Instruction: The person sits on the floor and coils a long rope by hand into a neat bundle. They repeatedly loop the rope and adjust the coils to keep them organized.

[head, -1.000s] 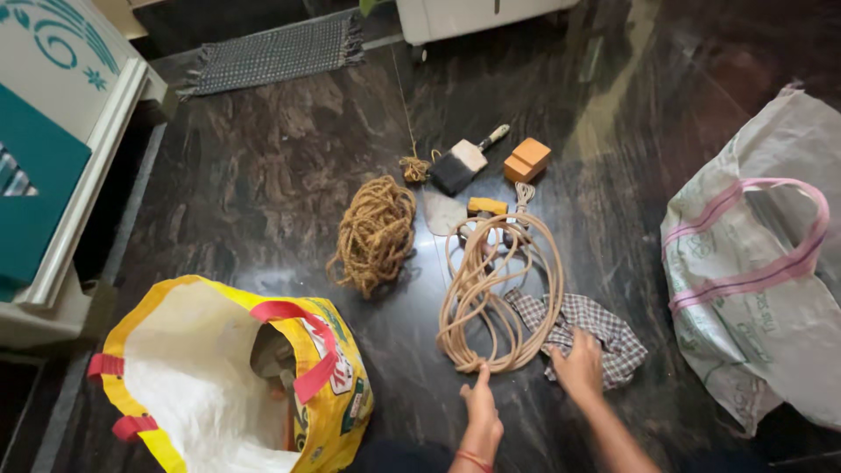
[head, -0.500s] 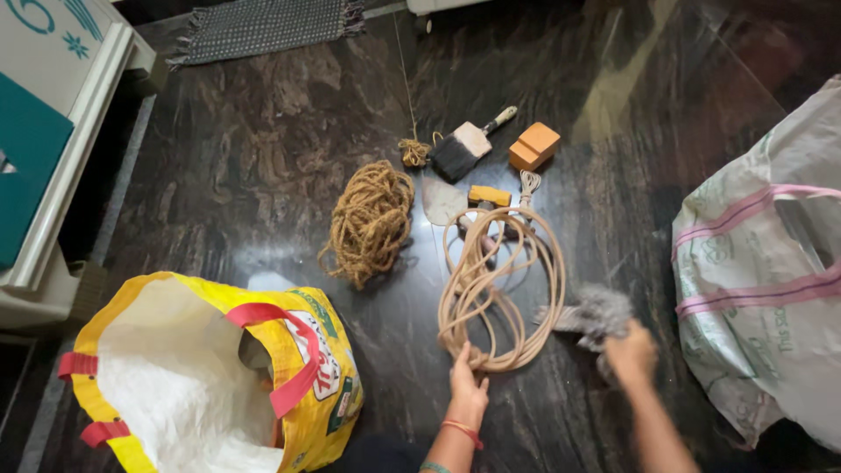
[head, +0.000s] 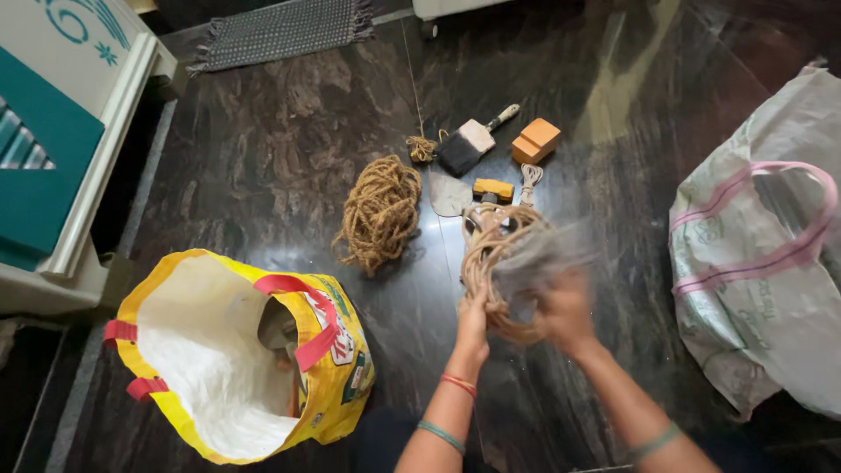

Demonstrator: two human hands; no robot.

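Note:
My left hand (head: 473, 317) grips a coil of smooth tan rope (head: 487, 250) and holds it up off the dark floor. My right hand (head: 565, 314) is blurred with motion and holds a grey checked cloth (head: 541, 256) against the coil. Beyond the coil lie a rough brown jute rope bundle (head: 379, 211), a flat paintbrush (head: 469, 144), an orange block (head: 536, 140), a trowel with a yellow handle (head: 473, 190) and a small knot of twine (head: 421, 148).
An open yellow woven bag with red handles (head: 241, 350) stands at the lower left. A grey sack with pink handles (head: 758, 236) lies at the right. A teal and white cabinet (head: 53, 149) stands at the left, and a fringed mat (head: 280, 31) lies at the back.
My left hand closed on the tan rope coil and lifted it from the floor. My right hand picked up the checked cloth and brought it left onto the coil.

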